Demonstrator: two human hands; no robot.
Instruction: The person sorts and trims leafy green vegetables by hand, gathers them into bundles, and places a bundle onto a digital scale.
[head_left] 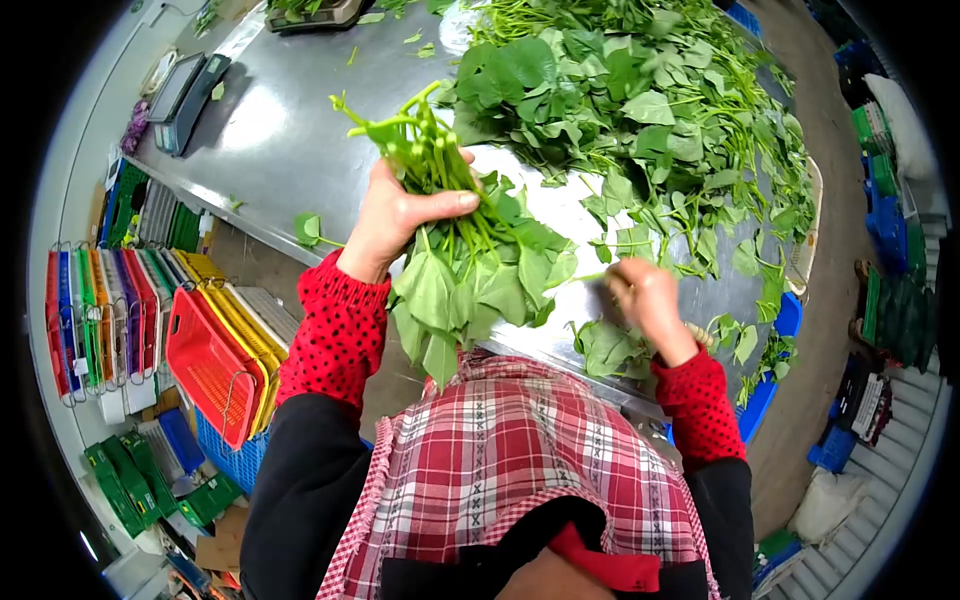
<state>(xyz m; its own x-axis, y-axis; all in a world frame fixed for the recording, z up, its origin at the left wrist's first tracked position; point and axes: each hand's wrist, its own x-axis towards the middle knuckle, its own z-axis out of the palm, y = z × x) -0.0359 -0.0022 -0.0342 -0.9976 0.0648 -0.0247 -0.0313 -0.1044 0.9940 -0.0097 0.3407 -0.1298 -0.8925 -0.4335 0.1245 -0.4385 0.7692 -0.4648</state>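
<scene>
My left hand (405, 215) is wrapped round a bunch of leafy greens (480, 270), its pale cut stems pointing up and the leaves hanging down. To the right, my right hand (640, 300) is blurred over the metal table edge, its fingers bent together. A thin green stem lies at its fingertips, beside the hanging leaves; whether the fingers grip it is unclear. Loose leaves (610, 347) lie just below that hand. A large heap of the same greens (640, 110) covers the back right of the metal table (285, 165).
A scale (188, 103) stands at the table's back left corner. Red (210, 365) and other coloured baskets stand at the left. A blue crate (755, 400) is under the right table edge. A dark tray (315, 15) sits at the back.
</scene>
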